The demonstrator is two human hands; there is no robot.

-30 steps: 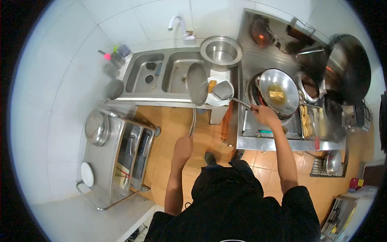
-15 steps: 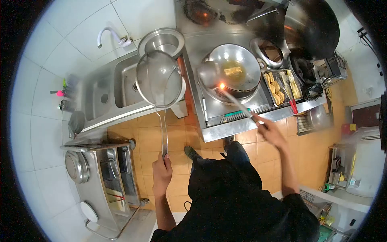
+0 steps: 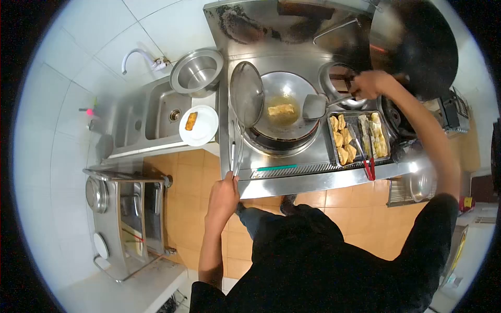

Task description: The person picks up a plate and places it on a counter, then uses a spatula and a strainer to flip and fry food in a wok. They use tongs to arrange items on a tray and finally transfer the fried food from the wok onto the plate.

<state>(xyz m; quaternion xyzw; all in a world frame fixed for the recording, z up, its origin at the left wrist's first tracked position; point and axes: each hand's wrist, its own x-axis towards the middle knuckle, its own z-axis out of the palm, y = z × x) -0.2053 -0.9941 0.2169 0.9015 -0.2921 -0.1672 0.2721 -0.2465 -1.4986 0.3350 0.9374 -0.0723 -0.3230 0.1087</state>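
My left hand (image 3: 222,199) is closed around the wire handle of a large round strainer (image 3: 247,94), which is tilted at the left rim of the wok. My right hand (image 3: 371,85) grips the handle of a metal spatula (image 3: 314,107), its blade over the wok's right side. Inside the wok (image 3: 276,88), a pale golden folded piece of food (image 3: 281,109) lies in yellowish oil. To the right, a metal tray (image 3: 338,163) holds golden pieces and paler rolls, with red-handled tongs (image 3: 369,169) resting across it.
A white plate (image 3: 204,136) with one browned piece (image 3: 191,121) stands by the sink (image 3: 156,130). Behind it is a steel pot (image 3: 180,78). A large dark wok (image 3: 412,47) leans at the back right. A steel trolley (image 3: 112,229) stands at the lower left.
The strainer has moved right, from in front of the sink to the wok's left edge, uncovering the plate. My right hand has swung the spatula from the front left to the wok's right side.
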